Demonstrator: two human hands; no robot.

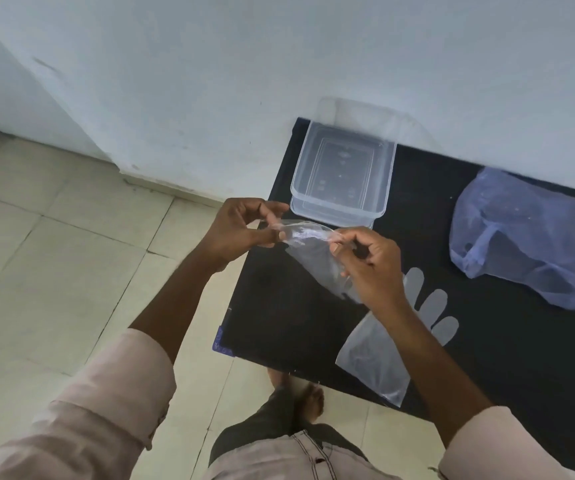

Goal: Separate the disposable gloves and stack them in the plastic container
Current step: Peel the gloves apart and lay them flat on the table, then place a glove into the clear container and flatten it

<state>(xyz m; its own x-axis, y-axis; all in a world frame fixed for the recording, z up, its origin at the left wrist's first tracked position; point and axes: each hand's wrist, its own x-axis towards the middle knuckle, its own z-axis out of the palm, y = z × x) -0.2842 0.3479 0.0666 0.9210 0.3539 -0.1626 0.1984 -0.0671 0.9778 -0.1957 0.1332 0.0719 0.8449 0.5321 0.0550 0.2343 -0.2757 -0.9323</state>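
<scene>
1. Pinching one edge of a thin clear glove (308, 251), the left hand (241, 228) is closed on it, left of the worktop (279, 323).
2. The right hand (371, 268) grips the other edge; peeling the layers apart seems the step in hand.
3. The far plastic container (343, 180) looks empty; next comes laying the glove flat inside.
4. A flat glove (383, 351) lies near; a crumpled bluish bag (521, 237) lies right.

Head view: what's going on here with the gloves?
A person stands at a black table, pinching a clear disposable glove between the left hand and right hand, apparently peeling it apart. Another glove lies flat on the table under the right forearm. The plastic container at the far edge looks empty. A bluish plastic bag lies to the right.
</scene>
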